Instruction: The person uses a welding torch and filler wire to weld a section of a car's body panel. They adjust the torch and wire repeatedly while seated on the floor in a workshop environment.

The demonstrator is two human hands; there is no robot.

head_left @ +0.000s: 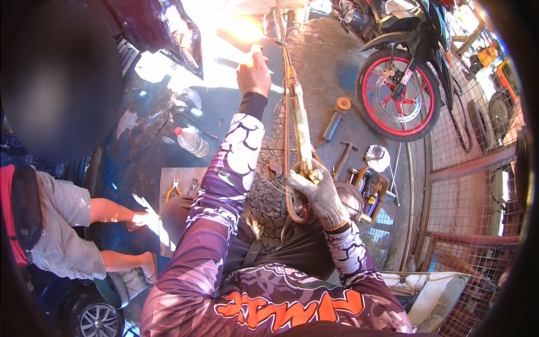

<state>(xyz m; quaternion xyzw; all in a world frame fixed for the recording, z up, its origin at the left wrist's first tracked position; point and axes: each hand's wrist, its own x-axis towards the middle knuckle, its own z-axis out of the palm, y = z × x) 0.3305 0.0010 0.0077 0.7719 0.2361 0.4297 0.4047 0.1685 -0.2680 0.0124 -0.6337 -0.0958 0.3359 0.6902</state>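
Above the person's right knee, the gloved right hand (320,194) is closed around the valve end of a long brass-coloured torch (300,121). Torch points away from the body over the floor (351,84); its thin tip reaches the edge of a white-orange glare (241,29). A reddish hose (290,211) runs alongside and loops near the right hand. Left hand (254,76), bare, is just below the glare, fingers curled; cannot tell whether it grips anything, light washes out detail. Right of the torch on the floor: angle grinder (333,126), hammer (343,160), tray of bottles (380,197). Left of the left forearm: clear bottle, red cap (193,142); beyond, another person's bare legs (115,210).
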